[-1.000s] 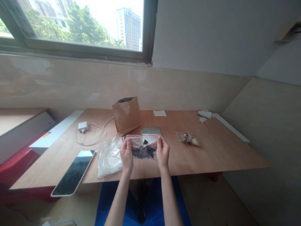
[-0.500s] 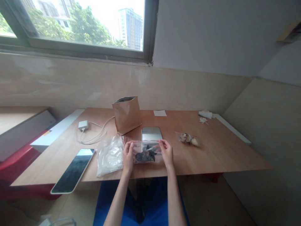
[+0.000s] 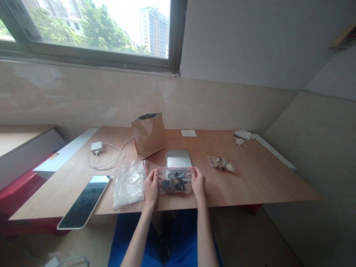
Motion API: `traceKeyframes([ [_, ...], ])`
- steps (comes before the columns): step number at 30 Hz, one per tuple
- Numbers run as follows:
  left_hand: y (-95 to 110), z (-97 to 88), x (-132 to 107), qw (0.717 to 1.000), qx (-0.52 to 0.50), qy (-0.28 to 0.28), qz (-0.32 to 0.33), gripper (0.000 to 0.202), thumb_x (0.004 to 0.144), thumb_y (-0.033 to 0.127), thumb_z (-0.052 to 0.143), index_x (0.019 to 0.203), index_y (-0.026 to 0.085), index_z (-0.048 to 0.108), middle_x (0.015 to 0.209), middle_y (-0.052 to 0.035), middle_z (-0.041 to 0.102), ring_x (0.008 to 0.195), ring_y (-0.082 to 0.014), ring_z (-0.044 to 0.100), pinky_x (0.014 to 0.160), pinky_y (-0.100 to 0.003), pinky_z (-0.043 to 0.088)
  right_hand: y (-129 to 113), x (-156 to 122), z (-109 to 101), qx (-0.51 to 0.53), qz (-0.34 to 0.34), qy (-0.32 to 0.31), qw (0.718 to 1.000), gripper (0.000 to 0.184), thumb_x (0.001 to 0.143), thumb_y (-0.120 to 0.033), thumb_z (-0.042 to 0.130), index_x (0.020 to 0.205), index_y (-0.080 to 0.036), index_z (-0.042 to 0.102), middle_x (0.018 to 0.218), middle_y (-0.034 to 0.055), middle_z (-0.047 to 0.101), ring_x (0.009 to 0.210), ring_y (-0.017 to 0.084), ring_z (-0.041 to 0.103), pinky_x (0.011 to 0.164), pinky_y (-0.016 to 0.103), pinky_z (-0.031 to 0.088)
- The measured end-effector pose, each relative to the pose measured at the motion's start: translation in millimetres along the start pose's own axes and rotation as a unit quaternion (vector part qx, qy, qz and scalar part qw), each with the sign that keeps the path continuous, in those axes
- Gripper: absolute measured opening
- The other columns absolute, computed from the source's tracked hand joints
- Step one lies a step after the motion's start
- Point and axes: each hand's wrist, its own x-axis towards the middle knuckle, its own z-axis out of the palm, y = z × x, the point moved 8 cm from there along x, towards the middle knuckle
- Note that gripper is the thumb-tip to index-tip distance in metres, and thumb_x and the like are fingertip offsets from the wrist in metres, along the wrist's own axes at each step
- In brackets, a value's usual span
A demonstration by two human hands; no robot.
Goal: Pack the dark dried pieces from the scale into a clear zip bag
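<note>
— On my head feed, what have the hands got?

— I see one thing between them: a red-sealed zip bag [image 3: 174,181] of dark pieces [image 3: 172,186], low over the front of the plywood table [image 3: 250,185]. Whether it touches the wood, I can't tell. The left hand [image 3: 151,188] and right hand [image 3: 198,182] are both narrowed to a pinch, one on each short end.

— Why hold it at the ends?

— I'd judge that this keeps the bag stretched flat, with its contents showing between the hands.

— And the edges around it?

— The table's front edge runs just below the bag. Behind it, almost touching, lies a silver metal slab [image 3: 178,158]. Just left of the left hand is a crumpled clear plastic bag [image 3: 129,189], with a tablet [image 3: 83,202] beyond it.

— Room to the right?

— Yes, plywood shows between the right hand and a small bag of pale pieces [image 3: 221,164]. Toward the wall stands an open brown paper bag [image 3: 148,135]; left of it lie a white charger [image 3: 96,147] and its cable [image 3: 108,163].
</note>
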Motion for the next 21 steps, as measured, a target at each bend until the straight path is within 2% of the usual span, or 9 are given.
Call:
traceKeyframes([
  [8,4.1,1.3,-2.2,0.998,0.056,0.003,0.038,0.036,0.086,0.047,0.041,0.085,0.019,0.063,0.087,-0.0057,0.068,0.086,-0.0213,0.062,0.078,-0.031,0.045,-5.2,-2.6,-3.4,-0.025,-0.024,0.042,0.998,0.047,0.089,-0.056,0.031,0.07,-0.02,0.055,0.062,0.0061,0.066,0.057,0.017,0.062,0.056,0.025,0.045],
  [15,2.3,2.9,-4.6,0.999,0.043,-0.006,0.025,0.037,0.086,0.049,0.039,0.085,0.019,0.06,0.081,-0.0048,0.064,0.075,-0.0194,0.06,0.069,-0.03,0.045,-4.1,-5.3,-0.9,-0.034,-0.027,0.039,0.998,0.046,0.089,-0.054,0.031,0.069,-0.02,0.054,0.064,0.0064,0.066,0.06,0.017,0.062,0.057,0.025,0.044],
  [21,3.9,0.7,-3.2,0.999,0.028,-0.011,0.028,0.035,0.085,0.05,0.042,0.078,0.02,0.059,0.07,-0.0011,0.059,0.068,-0.0172,0.056,0.065,-0.027,0.043,1.3,-2.9,1.5,0.014,-0.012,0.003,1.0,0.043,0.088,-0.054,0.035,0.076,-0.02,0.057,0.069,0.0062,0.066,0.06,0.017,0.06,0.058,0.026,0.046],
])
